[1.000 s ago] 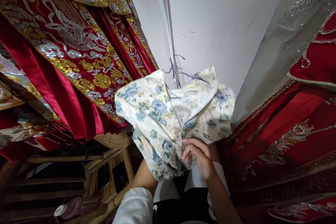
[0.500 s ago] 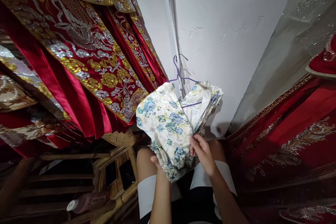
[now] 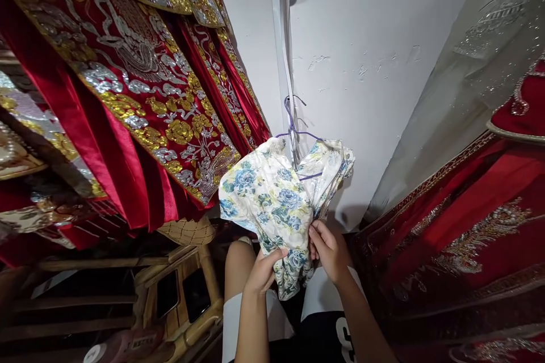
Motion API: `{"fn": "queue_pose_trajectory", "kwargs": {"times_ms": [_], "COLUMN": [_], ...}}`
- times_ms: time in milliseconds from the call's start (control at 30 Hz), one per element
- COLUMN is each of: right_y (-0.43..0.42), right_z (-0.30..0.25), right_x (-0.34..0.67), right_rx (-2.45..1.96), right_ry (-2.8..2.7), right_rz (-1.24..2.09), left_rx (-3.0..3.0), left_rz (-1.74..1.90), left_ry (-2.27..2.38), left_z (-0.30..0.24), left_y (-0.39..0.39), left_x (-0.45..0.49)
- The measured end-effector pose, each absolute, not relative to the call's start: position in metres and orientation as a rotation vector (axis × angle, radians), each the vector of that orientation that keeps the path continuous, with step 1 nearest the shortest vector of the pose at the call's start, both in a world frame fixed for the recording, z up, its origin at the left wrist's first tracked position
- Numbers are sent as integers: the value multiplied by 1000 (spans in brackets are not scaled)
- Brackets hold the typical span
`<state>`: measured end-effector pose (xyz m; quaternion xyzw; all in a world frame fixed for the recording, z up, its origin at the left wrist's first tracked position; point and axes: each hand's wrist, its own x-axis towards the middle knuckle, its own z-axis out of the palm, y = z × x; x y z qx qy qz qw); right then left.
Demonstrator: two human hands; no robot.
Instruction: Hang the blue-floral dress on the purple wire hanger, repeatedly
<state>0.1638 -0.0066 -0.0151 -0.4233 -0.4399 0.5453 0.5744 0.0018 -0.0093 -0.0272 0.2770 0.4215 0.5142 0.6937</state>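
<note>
Right hand pinches the front edge of the blouse between thumb and fingers, just below the neckline. Left hand grips its lower side, thumb on the front, other fingers tucked behind and mostly hidden. Blouse is white with blue flowers, hanging on a purple hanger in front of the wall, hem above the person's lap, between the knees. Hanger hook is up at the metal pole; exact contact unclear. Red dress with gold and silver embroidery on the left, beaded red cloth on the right. Bamboo chair lower left, bottle beside it, dim.
</note>
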Motion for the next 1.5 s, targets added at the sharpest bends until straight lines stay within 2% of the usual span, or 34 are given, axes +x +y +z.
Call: {"fn": "queue_pose_trajectory", "kwargs": {"times_ms": [333, 400, 567, 633, 767, 867, 1333, 1500], "right_y": [-11, -11, -12, -13, -13, -12, -15, 27], "right_z": [-15, -17, -19, -19, -16, -11, 4, 40], "right_x": [178, 183, 181, 175, 162, 161, 172, 190], "right_rx": [-950, -945, -1011, -1027, -1028, -1058, -1185, -1139], "right_ry": [-881, -880, -954, -1004, -1097, -1149, -1270, -1261], "right_rz": [1229, 1202, 1235, 1290, 1368, 1411, 1465, 1328], "left_rx": [640, 710, 811, 1003, 1541, 1612, 1620, 1699], "left_rz": [1169, 1305, 1983, 2072, 1659, 1485, 1654, 1625], "left_ry": [968, 1077, 1521, 1517, 1194, 1122, 1193, 1240], "left_z": [-31, -44, -73, -75, -63, -55, -52, -47], "left_y": [-5, 5, 23, 18, -3, -12, -11, -12], "left_x": [3, 3, 3, 9, 28, 40, 57, 62]}}
